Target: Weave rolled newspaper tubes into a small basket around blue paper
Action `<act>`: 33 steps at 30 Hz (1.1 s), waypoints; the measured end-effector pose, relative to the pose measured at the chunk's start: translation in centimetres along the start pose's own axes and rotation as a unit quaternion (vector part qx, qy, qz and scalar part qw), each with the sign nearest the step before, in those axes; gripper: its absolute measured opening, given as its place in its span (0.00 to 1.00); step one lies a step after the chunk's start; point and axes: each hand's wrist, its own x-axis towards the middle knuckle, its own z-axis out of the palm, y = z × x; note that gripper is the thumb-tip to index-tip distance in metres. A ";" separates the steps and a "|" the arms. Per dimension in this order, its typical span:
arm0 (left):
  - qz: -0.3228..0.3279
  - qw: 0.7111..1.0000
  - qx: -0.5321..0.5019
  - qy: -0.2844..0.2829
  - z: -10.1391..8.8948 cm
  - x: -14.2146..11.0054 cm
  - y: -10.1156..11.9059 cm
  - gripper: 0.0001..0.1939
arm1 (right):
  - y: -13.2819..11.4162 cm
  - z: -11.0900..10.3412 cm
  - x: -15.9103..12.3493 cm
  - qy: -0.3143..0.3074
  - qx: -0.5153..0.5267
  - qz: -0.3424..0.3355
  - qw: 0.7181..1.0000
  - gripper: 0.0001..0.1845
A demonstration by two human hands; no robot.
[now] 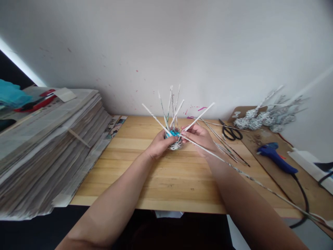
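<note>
A small woven paper basket (175,146) with a blue inside stands over the wooden table, its upright paper stakes (170,104) fanning upward. Wrapped around its left side, my left hand (160,144) grips it with the thumb over the rim. My right hand (199,137) is closed at the basket's right rim, fingertips pinching a white stake (200,116) that slants up to the right. A long rolled paper strand (252,178) runs from the rim across my right forearm to the lower right. Whether my right fingers also press this strand is hard to see.
Left stands a tall stack of newspapers (85,114) with a red-handled tool (39,104) on top. Black scissors (231,132) and loose paper strands (221,139) lie right. Beyond are a blue glue gun (277,158), a white power strip (307,170) and several woven paper pieces (260,119).
</note>
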 end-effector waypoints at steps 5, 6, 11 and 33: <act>0.006 1.000 -0.014 0.012 0.1 0.0 -0.1 0.29 | 0.0 0.3 -0.1 0.040 -0.034 0.004 0.999 0.24; 0.003 1.000 -0.015 0.014 0.1 0.0 -0.1 0.30 | 0.0 0.3 -0.2 0.040 -0.038 -0.008 0.998 0.23; 0.002 0.999 0.012 0.034 0.2 0.1 -0.1 0.31 | -0.2 0.4 -0.5 0.021 -0.090 -0.068 0.993 0.11; 0.043 0.996 0.072 0.000 0.5 -0.3 1.0 0.30 | -1.1 -0.8 -0.2 -0.011 -0.190 -0.062 0.980 0.17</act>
